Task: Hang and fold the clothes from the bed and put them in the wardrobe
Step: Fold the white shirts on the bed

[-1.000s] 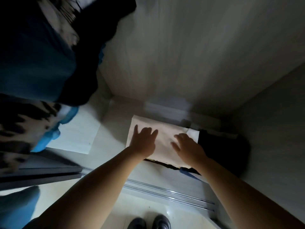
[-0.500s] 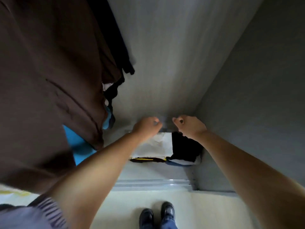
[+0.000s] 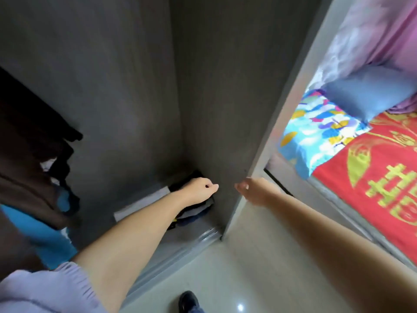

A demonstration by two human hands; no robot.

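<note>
**Folded clothes stacked on wardrobe floor, both hands above and holding nothing**

Folded clothes (image 3: 191,213) sat in a stack on the floor of the wardrobe (image 3: 135,86), pushed into its right rear corner, directly below the left hand (image 3: 199,190). Stack was mostly dark, with grey and blue layers and a bit of yellow at the front edge. A pale folded piece (image 3: 140,205) lay just left of it, under the left forearm.

Left hand was over the stack, fingers curled in, nothing in its grip; contact with the top garment could not be told. Right hand (image 3: 253,191) was level with the left and near it, not touching it, at the front edge of the wardrobe side panel (image 3: 216,109). Its fingers were loosely curled, blurred, nothing held.

Hanging clothes (image 3: 33,154), brown and black with a blue one lower down, were well to the left of the left arm. Sliding-door track (image 3: 203,236) ran across below the stack. Bed (image 3: 372,177) lay right of the right arm, with a red and gold cover, a patterned blue pillow (image 3: 316,129) and a plain blue pillow (image 3: 370,91). One dark shoe (image 3: 188,300) showed on the pale floor between the forearms.
</note>
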